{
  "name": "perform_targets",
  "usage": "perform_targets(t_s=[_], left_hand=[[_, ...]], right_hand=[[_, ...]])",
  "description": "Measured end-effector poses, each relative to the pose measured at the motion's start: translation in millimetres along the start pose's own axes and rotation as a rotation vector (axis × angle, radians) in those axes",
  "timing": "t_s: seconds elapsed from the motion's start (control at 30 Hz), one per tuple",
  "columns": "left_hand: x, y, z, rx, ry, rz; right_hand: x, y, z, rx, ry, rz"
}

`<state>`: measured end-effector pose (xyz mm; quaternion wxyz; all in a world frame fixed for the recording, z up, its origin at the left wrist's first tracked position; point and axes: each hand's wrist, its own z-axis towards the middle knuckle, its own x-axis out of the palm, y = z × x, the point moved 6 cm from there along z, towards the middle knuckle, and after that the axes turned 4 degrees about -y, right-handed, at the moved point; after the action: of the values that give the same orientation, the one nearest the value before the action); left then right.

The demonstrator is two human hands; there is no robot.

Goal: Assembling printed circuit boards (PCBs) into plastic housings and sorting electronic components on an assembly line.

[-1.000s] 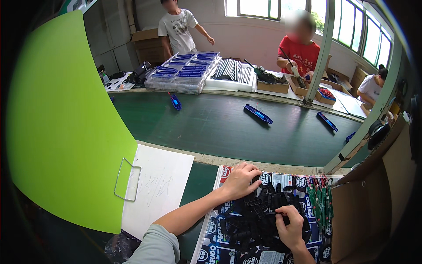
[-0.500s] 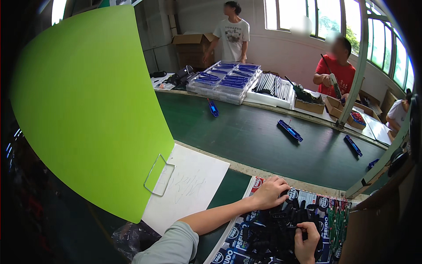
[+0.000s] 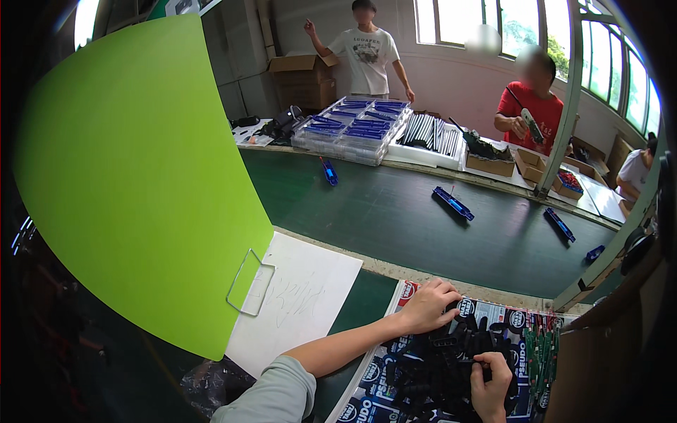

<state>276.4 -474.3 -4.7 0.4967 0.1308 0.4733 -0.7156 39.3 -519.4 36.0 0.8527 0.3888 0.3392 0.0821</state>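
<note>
My left hand (image 3: pixel 429 307) is bent over the far edge of a printed sheet, its curled fingers closed on a small black piece (image 3: pixel 452 307) that they mostly hide. Closer to me, my right hand (image 3: pixel 491 386) pinches a black plastic part between thumb and forefinger; little of that part shows. Between and below the hands lies a loose heap of black plastic parts (image 3: pixel 430 384), spread over the printed sheet (image 3: pixel 371 374). Right of the heap, several thin green circuit boards (image 3: pixel 541 356) with wires lie bunched together.
A green board (image 3: pixel 148 183) stands at left beside white paper (image 3: pixel 300 296) with a wire clip. Beyond runs a dark green conveyor belt (image 3: pixel 381 218) carrying blue shells (image 3: pixel 453 204). Past it are trays of blue parts (image 3: pixel 352 134) and co-workers. A post (image 3: pixel 564 113) and cardboard (image 3: pixel 599 359) stand right.
The view has shifted slightly. My hands keep nearly the same pose. Across the belt, the person in white has turned and raised an arm; the person in red has shifted the held tool.
</note>
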Motion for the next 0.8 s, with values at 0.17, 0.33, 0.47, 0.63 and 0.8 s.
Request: perform_targets(t_s=[0.17, 0.33, 0.47, 0.63, 0.8], left_hand=[[-0.8, 2.9, -2.1, -0.006, 0.002, 0.007], [0.0, 3.3, -2.0, -0.007, 0.001, 0.01], [1.0, 1.9, -1.1, -0.011, 0.01, 0.006], [-2.1, 1.2, -1.7, -0.002, 0.009, 0.009], [-2.1, 0.4, -0.9, -0.009, 0.015, 0.021]], right_hand=[[1.7, 1.4, 0.6, -0.008, 0.004, 0.017], [0.9, 2.2, 0.2, -0.002, 0.004, 0.014], [-0.6, 2.0, 0.4, 0.0, 0.007, 0.007], [1.2, 1.7, 0.5, -0.001, 0.01, 0.013], [0.4, 1.7, 0.9, -0.012, 0.016, 0.014]])
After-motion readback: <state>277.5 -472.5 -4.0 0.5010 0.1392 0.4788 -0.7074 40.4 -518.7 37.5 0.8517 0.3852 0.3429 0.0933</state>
